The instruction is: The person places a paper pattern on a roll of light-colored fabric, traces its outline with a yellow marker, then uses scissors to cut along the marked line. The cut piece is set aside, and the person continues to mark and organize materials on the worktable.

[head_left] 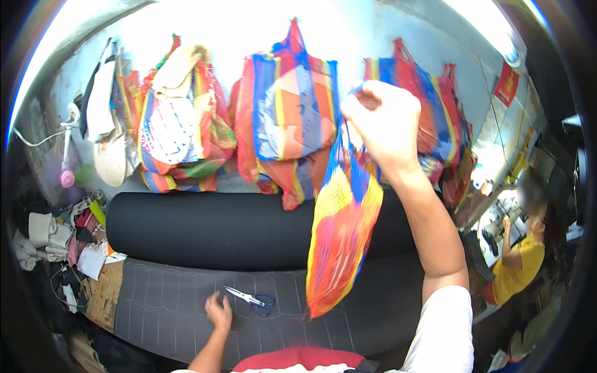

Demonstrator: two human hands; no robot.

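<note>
Raised in front of the wall, my right hand (387,121) is closed on the top of a striped mesh bag (345,242). The bag is red, yellow and blue and hangs down over a dark cloth, its lower tip free. My left hand (219,311) rests low over the dark cloth (180,311), fingers loosely spread, with nothing seen in it. Just right of that hand lies a pair of scissors (252,299) with dark blue handles, its blades pointing toward the upper left. Pale chalk-like lines cross the cloth.
A thick black roll of fabric (205,230) lies along the table's back. Several full striped mesh bags (295,112) hang on the wall. Folded cloth and papers (92,261) pile up at left, near a pink-centred fan (66,179). A person in yellow (519,270) sits at right.
</note>
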